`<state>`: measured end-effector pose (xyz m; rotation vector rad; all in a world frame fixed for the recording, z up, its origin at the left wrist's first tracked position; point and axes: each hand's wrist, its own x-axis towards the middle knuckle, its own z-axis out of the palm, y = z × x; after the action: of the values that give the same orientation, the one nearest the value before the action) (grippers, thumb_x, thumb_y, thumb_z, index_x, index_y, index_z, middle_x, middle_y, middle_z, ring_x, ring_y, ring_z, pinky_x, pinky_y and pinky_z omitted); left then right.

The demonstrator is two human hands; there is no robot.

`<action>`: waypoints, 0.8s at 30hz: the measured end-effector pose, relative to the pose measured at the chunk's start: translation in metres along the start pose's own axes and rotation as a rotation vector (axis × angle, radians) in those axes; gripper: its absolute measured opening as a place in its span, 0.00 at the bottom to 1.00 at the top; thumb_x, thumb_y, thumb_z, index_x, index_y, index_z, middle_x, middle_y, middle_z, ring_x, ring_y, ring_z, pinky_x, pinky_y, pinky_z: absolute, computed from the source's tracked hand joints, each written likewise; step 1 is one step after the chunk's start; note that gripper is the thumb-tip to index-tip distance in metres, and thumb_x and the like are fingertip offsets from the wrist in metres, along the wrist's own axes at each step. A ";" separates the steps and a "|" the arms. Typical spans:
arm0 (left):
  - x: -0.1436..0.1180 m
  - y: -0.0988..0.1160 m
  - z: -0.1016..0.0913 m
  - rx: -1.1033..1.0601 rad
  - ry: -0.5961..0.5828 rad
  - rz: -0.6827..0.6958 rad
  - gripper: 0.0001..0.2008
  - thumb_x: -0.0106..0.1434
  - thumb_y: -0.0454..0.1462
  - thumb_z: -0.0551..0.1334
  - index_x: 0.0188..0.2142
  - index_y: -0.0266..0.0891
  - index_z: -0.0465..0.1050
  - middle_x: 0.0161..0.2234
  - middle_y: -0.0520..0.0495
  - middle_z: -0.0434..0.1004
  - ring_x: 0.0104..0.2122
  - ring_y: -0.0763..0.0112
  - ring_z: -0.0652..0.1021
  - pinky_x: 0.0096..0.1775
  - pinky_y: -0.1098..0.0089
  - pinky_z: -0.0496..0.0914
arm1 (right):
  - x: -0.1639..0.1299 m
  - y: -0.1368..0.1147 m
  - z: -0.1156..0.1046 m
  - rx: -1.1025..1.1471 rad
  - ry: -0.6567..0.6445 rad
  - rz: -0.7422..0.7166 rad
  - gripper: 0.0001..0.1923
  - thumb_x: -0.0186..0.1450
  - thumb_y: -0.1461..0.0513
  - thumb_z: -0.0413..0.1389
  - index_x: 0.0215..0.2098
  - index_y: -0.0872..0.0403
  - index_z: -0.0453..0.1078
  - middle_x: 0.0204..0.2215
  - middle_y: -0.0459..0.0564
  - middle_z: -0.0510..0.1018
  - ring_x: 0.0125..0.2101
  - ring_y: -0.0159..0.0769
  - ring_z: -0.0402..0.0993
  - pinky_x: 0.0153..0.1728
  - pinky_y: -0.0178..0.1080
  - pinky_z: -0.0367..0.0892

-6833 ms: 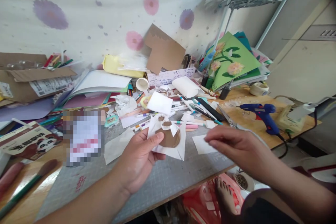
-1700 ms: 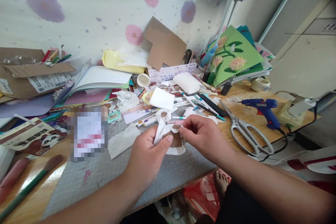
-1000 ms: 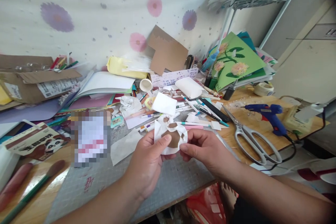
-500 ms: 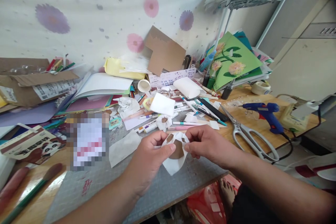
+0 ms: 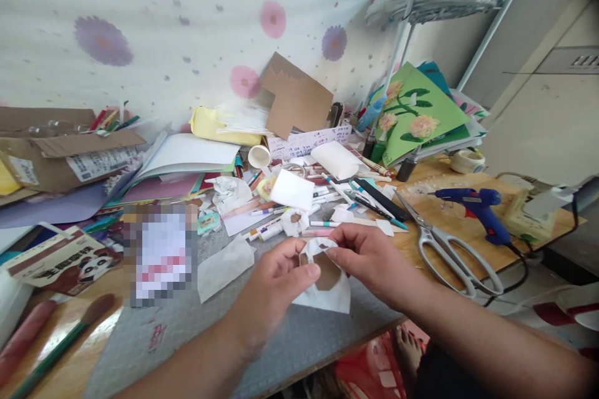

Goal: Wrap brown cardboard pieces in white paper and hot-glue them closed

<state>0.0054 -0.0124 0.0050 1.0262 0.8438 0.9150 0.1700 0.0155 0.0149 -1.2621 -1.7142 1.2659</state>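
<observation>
A: What sits at the centre?
B: A brown card disc (image 5: 327, 274) partly wrapped in white paper (image 5: 334, 299), held just above the grey cutting mat (image 5: 196, 330) at the near edge of the table (image 5: 449, 218). Several flaps are folded onto the disc; brown card shows in the middle and one loose corner hangs below, so the wrapping looks partly done.

A: And the hands?
B: The left hand (image 5: 276, 290) has its fingers closed on the left edge of the paper, thumb on top. The right hand (image 5: 369, 259) pinches a top flap between thumb and forefinger.

A: What lies around the disc?
B: Just behind it, a smaller paper-covered piece (image 5: 294, 222) among pens. To its right, well apart, scissors (image 5: 449, 255) lie open; beyond them a blue glue gun (image 5: 472, 206). To its left, a loose white scrap (image 5: 224, 265) rests on the mat. Farther back stand a brown cardboard offcut (image 5: 294, 96) and a green flower card (image 5: 416, 109).
</observation>
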 end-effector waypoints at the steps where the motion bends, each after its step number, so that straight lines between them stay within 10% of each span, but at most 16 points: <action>1: 0.000 -0.001 -0.001 0.018 0.016 -0.009 0.06 0.59 0.39 0.60 0.30 0.38 0.68 0.25 0.52 0.69 0.27 0.73 0.69 0.30 0.73 0.63 | 0.000 0.000 0.000 -0.026 -0.004 -0.008 0.07 0.55 0.59 0.52 0.23 0.55 0.63 0.19 0.42 0.63 0.21 0.28 0.57 0.23 0.32 0.55; 11: 0.000 -0.005 0.002 0.483 0.240 0.040 0.11 0.57 0.38 0.57 0.20 0.39 0.63 0.18 0.54 0.61 0.21 0.73 0.62 0.24 0.72 0.56 | 0.001 0.005 0.013 -0.220 0.064 -0.054 0.05 0.52 0.66 0.50 0.19 0.53 0.59 0.17 0.40 0.61 0.21 0.28 0.55 0.21 0.31 0.52; 24: 0.004 0.000 -0.002 0.325 0.190 -0.026 0.10 0.57 0.38 0.59 0.21 0.38 0.64 0.17 0.55 0.64 0.20 0.74 0.66 0.24 0.74 0.61 | -0.004 0.007 0.009 -0.349 -0.005 -0.210 0.05 0.58 0.63 0.53 0.32 0.54 0.70 0.23 0.44 0.70 0.24 0.31 0.63 0.25 0.33 0.57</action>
<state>0.0055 -0.0085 0.0041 1.2165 1.1902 0.8802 0.1654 0.0093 0.0056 -1.2276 -2.0737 0.8744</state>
